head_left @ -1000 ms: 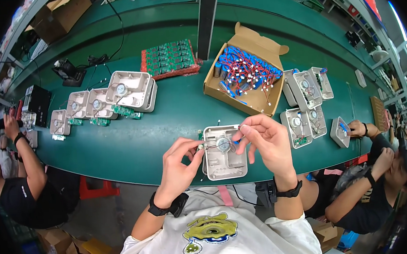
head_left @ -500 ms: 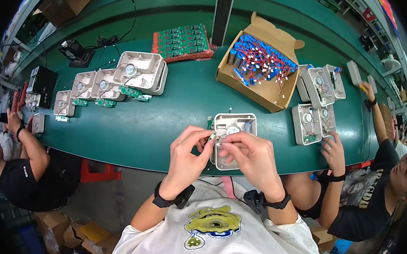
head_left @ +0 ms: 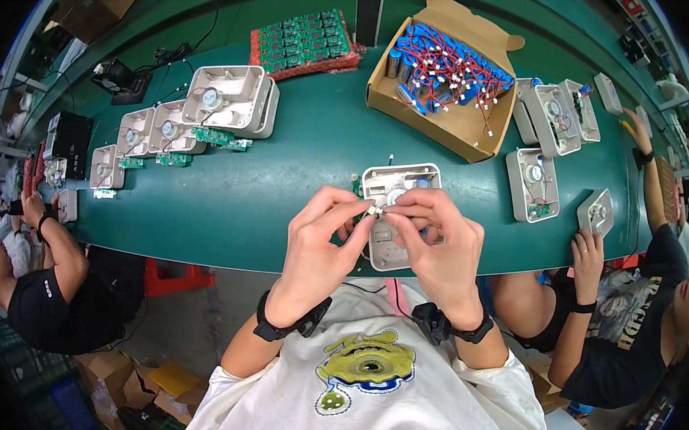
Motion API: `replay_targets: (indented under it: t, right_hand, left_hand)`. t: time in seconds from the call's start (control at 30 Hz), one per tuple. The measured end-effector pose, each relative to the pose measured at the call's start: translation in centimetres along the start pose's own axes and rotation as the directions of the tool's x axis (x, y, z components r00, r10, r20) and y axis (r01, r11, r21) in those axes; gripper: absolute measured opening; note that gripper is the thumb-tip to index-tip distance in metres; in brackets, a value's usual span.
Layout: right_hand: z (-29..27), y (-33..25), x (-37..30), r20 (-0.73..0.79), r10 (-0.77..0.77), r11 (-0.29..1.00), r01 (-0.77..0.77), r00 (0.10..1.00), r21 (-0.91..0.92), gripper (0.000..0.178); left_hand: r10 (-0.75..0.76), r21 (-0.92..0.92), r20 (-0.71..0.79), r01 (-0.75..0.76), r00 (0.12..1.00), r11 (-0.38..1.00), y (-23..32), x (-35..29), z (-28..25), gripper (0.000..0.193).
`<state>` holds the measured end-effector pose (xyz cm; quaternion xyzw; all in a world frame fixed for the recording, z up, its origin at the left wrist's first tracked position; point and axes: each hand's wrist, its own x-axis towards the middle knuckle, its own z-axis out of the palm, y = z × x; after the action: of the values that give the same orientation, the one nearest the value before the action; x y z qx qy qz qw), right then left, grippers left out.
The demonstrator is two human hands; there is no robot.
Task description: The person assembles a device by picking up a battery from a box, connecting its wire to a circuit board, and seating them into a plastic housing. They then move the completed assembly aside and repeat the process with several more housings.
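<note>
Over an off-white plastic housing, my left hand pinches a small white wire connector between thumb and forefinger. My right hand meets it fingertip to fingertip, pinching a tiny white plug; whether the two parts are joined is too small to tell. Inside the housing sit a round speaker and, at its far right, a blue cell, both partly behind my fingers. A green circuit board stands against the housing's left side, mostly hidden by my left hand.
An open cardboard box of blue batteries with red leads stands far right of centre. Circuit boards lie on red bubble wrap. More housings stand left, others right. A co-worker's hand touches a tilted housing.
My two hands have come together, fingertips now meeting at the connector. The view has shifted slightly. On the right, the co-worker has moved a housing rightward, away from its neighbour.
</note>
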<state>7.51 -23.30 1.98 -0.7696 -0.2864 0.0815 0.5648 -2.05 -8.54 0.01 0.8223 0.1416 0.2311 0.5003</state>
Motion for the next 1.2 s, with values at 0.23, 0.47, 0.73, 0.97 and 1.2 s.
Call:
replay_targets:
  t: [0.23,0.47,0.73,0.97,1.2]
  right_hand:
    - [0.1,0.9,-0.4,-0.016,-0.309,0.898,0.286,0.951,-0.335,0.021]
    - [0.7,0.9,-1.0,0.041,-0.456,0.754,0.410,0.889,-0.514,0.021]
    - [0.2,0.5,-0.8,0.026,-0.142,0.969,0.145,0.989,-0.200,0.012]
    - [-2.6,-0.3,0.3,0.149,0.163,0.984,-0.171,0.975,0.047,0.011]
    - [-5.6,1.2,1.3,0.437,0.233,0.709,-0.460,0.869,0.535,0.015]
  left_hand:
    - [-0.009,0.010,0.018,0.009,1.000,1.000,0.3,0.2,-0.1,0.025]
    - [0.052,0.048,-0.002,-0.052,0.999,0.997,-0.2,0.1,0.0,0.026]
    - [0.132,0.080,-0.039,-0.129,0.990,0.988,-0.5,-0.3,0.5,0.026]
    - [0.077,0.032,-0.036,-0.076,0.996,0.997,-0.5,0.1,0.3,0.026]
    - [0.067,0.035,-0.045,-0.066,0.997,0.997,-0.6,0.5,-0.3,0.022]
